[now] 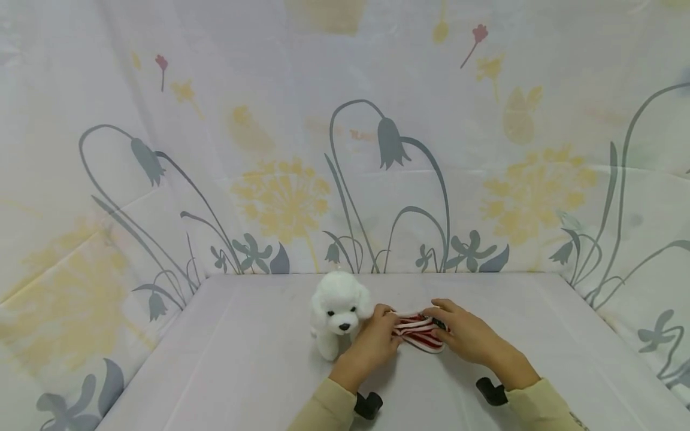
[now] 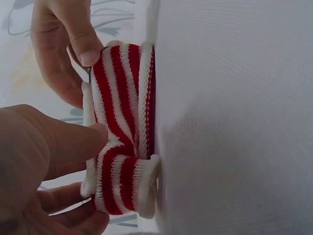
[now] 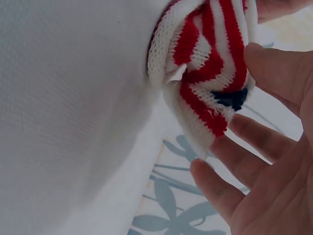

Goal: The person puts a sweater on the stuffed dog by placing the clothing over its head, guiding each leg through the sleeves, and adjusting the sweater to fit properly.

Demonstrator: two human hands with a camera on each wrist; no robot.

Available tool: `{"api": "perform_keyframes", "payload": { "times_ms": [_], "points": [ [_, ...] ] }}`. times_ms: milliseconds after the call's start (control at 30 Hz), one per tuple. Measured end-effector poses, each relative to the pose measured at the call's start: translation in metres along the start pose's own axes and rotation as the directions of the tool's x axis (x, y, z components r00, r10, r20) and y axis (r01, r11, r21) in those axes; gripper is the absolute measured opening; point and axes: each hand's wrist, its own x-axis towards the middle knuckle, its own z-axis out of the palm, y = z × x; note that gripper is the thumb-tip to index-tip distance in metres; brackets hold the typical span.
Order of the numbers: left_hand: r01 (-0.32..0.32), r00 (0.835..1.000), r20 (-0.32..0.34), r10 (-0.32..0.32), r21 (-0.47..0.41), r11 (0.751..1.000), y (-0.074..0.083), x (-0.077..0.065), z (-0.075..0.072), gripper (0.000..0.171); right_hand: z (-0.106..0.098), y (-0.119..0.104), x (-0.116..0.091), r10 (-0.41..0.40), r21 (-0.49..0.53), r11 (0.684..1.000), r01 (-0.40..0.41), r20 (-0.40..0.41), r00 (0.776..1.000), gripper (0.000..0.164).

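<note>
A small knitted sweater [image 1: 420,335] with red and white stripes is on the white surface, between the two hands. My left hand [image 1: 377,335] pinches its left end; in the left wrist view the thumb [image 2: 93,139] presses the ribbed knit and fingers reach behind. At the other end my right hand [image 1: 466,332] holds the sweater lightly between thumb and fingers, the fingers [image 3: 244,161] spread behind it. A dark blue patch [image 3: 232,99] shows near that end. White trim edges the knit. Just left of my left hand stands a white plush dog [image 1: 339,305].
Black wrist-camera mounts [image 1: 369,406] hang below both wrists. The pale tabletop [image 1: 242,359] meets a flower-printed cloth backdrop [image 1: 356,197] at its far edge, and the cloth also runs down both sides.
</note>
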Motion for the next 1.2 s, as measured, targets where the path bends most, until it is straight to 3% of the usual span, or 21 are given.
{"api": "perform_keyframes", "payload": {
  "times_ms": [133, 267, 433, 633, 800, 900, 967, 1067, 1200],
  "points": [
    [-0.021, 0.999, -0.024, 0.022, 0.005, 1.000, 0.000, 0.000, 0.001, 0.012, 0.001, -0.002, -0.001, 0.003, 0.006, 1.000, -0.004, 0.029, 1.000, 0.028],
    [-0.068, 0.995, -0.067, 0.071, 0.041, 0.997, 0.003, 0.000, 0.002, 0.007, 0.000, -0.003, -0.002, 0.016, 0.025, 1.000, -0.016, 0.022, 1.000, 0.010],
    [-0.075, 0.993, -0.086, 0.080, 0.062, 0.995, 0.006, -0.002, 0.000, 0.007, -0.002, -0.004, -0.002, 0.008, 0.025, 1.000, -0.008, 0.008, 1.000, 0.011],
    [-0.019, 0.999, -0.044, 0.018, -0.008, 1.000, 0.015, -0.004, -0.011, 0.006, -0.014, -0.009, -0.003, -0.028, 0.030, 0.999, 0.030, -0.041, 0.999, 0.010],
    [-0.052, 0.997, -0.064, 0.045, -0.115, 0.992, 0.027, -0.005, -0.028, 0.006, -0.034, -0.016, -0.003, -0.107, 0.096, 0.988, 0.123, -0.156, 0.982, 0.014],
    [-0.075, 0.996, -0.069, 0.063, -0.202, 0.976, 0.034, -0.006, -0.040, 0.006, -0.045, -0.020, -0.004, -0.158, 0.166, 0.967, 0.195, -0.211, 0.965, 0.018],
    [-0.083, 0.996, -0.062, 0.070, -0.259, 0.962, 0.037, -0.007, -0.048, 0.008, -0.051, -0.022, -0.006, -0.168, 0.241, 0.947, 0.215, -0.202, 0.965, 0.017],
    [-0.098, 0.995, -0.017, 0.098, -0.320, 0.942, 0.040, -0.010, -0.062, 0.010, -0.058, -0.027, -0.009, -0.139, 0.381, 0.907, 0.180, -0.133, 0.981, 0.011],
    [-0.166, 0.982, 0.034, 0.187, -0.319, 0.933, 0.041, -0.015, -0.079, 0.011, -0.065, -0.035, -0.011, -0.116, 0.521, 0.844, 0.124, -0.048, 0.992, 0.007]
  ]
}}
